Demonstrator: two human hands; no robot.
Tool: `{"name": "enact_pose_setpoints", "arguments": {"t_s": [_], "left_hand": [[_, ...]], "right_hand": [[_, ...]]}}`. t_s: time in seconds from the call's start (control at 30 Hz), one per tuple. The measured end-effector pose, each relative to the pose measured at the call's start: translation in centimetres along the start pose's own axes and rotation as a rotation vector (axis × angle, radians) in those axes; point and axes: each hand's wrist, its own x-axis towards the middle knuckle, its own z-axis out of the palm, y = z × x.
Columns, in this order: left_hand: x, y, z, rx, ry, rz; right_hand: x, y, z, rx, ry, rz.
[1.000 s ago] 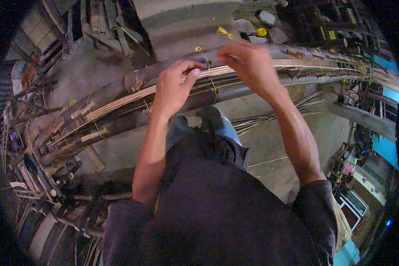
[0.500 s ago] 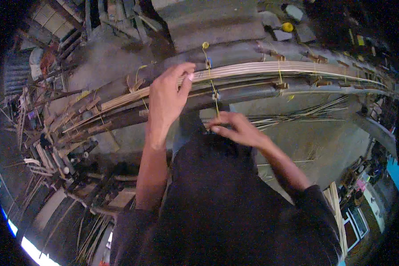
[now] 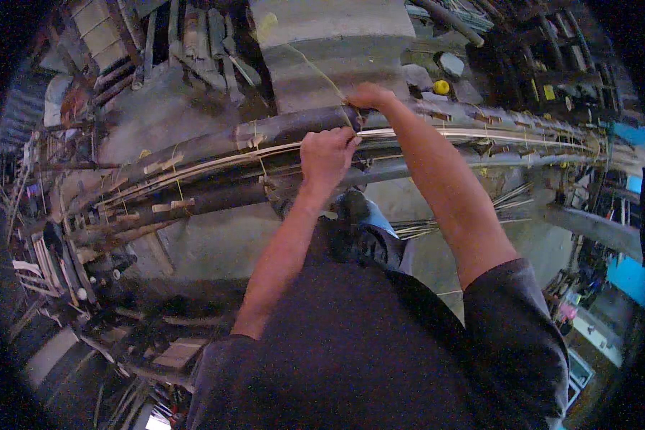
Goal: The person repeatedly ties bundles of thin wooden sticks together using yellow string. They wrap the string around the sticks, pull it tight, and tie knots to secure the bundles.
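Two long dark poles run side by side, the far pole (image 3: 287, 127) and the near pole (image 3: 226, 202). Between them lies a bundle of thin pale strips (image 3: 444, 133), tied across at intervals with yellow cord. My left hand (image 3: 325, 159) is closed at the bundle, pinching a length of yellow cord (image 3: 312, 68). Beyond it, my right hand (image 3: 373, 96) bends over the far pole, fingers closed where the cord passes. The cord's loose part stretches toward a blurred yellow ball of cord (image 3: 267, 29). My fingertips partly hide the crossing point.
Small wooden blocks (image 3: 163, 163) sit under the ties along both poles. Concrete steps (image 3: 322, 18) rise on the far side, with a yellow round object (image 3: 441, 87) among stones. Loose thin sticks (image 3: 505, 199) lie on the floor at right, and stacked timber (image 3: 206, 46) stands far left.
My right hand has moved from the near side across to the far pole. My left hand has shifted right and closed on the cord. The yellow ball now appears farther away, its cord trailing.
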Motion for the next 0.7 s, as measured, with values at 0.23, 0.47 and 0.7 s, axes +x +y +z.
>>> {"name": "enact_pose_setpoints", "arguments": {"t_s": [0.23,0.47,0.7], "left_hand": [[-1.1,-0.8,0.3,0.105,0.101,0.008],[-0.1,0.1,-0.1,0.213,-0.11,-0.035],[-0.2,0.8,-0.7,0.081,-0.057,-0.076]], "right_hand": [[2.7,-7.7,-9.5,1.327,-0.072,0.741],[-1.8,-13.3,-19.4,0.998,0.368,0.197],[-17.4,-18.9,-14.5,1.055,-0.231,-0.148]]}}
